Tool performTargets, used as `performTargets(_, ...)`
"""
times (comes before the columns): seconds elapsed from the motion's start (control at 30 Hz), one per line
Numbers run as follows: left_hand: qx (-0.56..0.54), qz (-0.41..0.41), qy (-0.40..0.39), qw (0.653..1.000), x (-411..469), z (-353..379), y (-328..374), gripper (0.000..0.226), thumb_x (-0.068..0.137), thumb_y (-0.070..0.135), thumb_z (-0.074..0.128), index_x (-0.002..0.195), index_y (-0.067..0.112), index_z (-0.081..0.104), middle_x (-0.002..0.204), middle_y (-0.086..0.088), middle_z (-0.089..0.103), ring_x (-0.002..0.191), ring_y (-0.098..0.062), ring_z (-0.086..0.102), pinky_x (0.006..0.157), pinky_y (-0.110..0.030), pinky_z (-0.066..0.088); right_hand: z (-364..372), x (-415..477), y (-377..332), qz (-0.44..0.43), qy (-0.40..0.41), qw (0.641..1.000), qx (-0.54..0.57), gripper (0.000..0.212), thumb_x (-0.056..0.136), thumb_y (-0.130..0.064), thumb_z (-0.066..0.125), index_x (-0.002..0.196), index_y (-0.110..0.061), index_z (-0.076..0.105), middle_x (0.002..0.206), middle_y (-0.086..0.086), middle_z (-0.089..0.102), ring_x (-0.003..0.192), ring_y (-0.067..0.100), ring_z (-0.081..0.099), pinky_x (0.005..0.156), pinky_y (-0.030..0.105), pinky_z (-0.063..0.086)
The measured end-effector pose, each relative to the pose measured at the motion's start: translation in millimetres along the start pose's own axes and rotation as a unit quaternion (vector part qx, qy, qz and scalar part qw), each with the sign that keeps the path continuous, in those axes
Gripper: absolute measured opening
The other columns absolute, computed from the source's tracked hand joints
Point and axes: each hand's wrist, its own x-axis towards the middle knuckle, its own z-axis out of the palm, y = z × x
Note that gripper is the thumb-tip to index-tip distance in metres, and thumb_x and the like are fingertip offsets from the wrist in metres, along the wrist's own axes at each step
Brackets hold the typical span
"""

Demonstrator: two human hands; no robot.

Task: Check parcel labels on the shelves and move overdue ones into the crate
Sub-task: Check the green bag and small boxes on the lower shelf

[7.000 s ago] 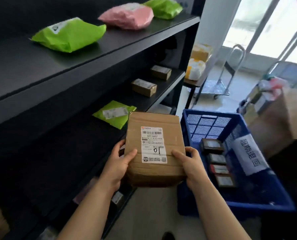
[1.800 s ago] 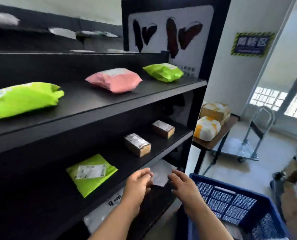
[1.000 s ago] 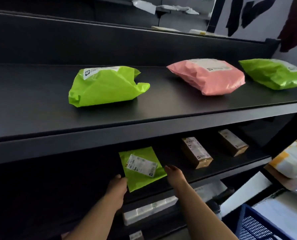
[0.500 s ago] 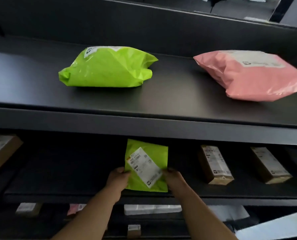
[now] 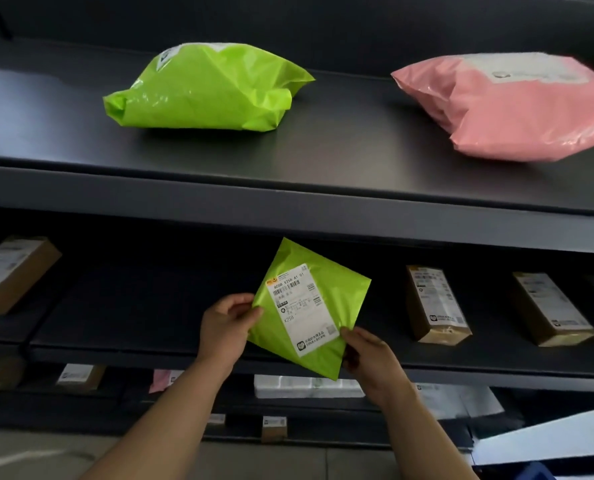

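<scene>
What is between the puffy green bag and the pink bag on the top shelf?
Nothing. The head view shows only bare black shelf between the puffy green bag and the pink bag.

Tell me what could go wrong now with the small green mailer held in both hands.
1. The left hand and right hand only pinch the green mailer by its edges; the glossy film might slip and drop.
2. The label sits tilted, and the right thumb lies by its lower corner, so print there could be misread.
</scene>
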Motion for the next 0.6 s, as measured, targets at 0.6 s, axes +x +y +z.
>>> performTargets(0.6,0.057,-0.043,0.027,0.997,26,15,-5,0.018,0.082,0.0,0.069,0.092,0.013,0.063,0.088,-0.004,0.067,0.075,-0.014,0.063,0.063,-0.024,0.053,-2,21,-12,0.003,0.057,0.998,-0.022,0.01,0.091,-0.003,0.06,0.089,-0.006,0.07,0.089,0.022,0.068,0.077,0.028,0.057,0.066,0.036,0.044)
